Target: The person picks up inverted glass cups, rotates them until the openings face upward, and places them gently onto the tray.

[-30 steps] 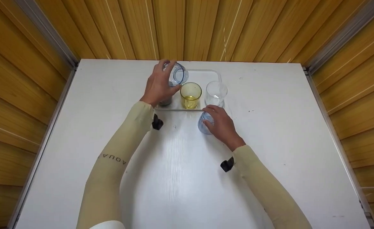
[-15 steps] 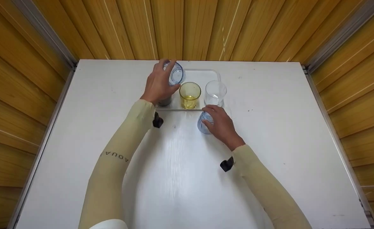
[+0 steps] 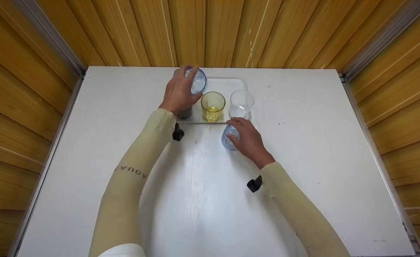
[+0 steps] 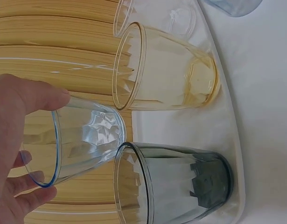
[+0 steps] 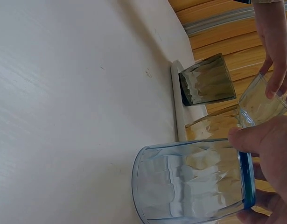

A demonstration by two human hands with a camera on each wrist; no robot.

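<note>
My left hand (image 3: 181,89) holds a light blue drinking glass (image 3: 200,82) near its blue rim, thumb on one side and fingers on the other. That glass is over the back left of a white tray (image 3: 227,82), behind a dark grey glass (image 4: 194,182). In front of the tray, my right hand (image 3: 249,139) grips a second light blue glass (image 3: 227,141) by its narrower end. This one is upside down, its wide end toward the table, as the right wrist view (image 5: 194,182) shows. Part of it is hidden by the fingers.
Along the tray's front stand a yellow glass (image 3: 213,105) in the middle and a clear glass (image 3: 242,101) on the right. The grey one at left is mostly behind my left hand in the head view. Wood-patterned panels (image 3: 188,32) border the white table (image 3: 302,142).
In my left hand the blue glass has tilted slightly and its base has shifted a little leftward. My right hand and its glass have stayed in place.
</note>
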